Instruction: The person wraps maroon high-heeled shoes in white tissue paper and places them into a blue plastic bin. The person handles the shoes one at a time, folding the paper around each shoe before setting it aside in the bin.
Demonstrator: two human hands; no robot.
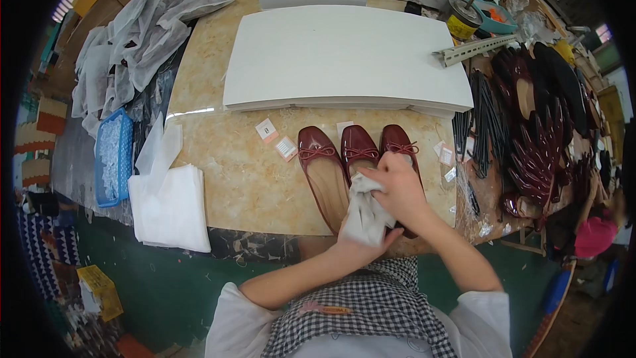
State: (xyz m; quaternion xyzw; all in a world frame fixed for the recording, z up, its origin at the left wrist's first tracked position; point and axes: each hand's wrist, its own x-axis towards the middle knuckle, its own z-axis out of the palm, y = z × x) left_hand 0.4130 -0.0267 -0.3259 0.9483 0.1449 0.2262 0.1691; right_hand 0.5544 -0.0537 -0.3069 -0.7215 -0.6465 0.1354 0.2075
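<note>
Three dark red ballet flats with small bows lie side by side, toes pointing away from me: the left shoe, the middle shoe and the right shoe. Over the rear of the middle one is a crumpled white cloth. My right hand pinches the cloth from above, its fingertips by that shoe's opening. Lower down, my left hand closes round the cloth's near end, thumb at the right side. The cloth hides most of the left fingers and the shoe's heel.
A white board stack covers the far table. At left are white sheets, a blue basket and translucent wrapping. Small tags lie near the shoes. On the right are black straps and more red shoes.
</note>
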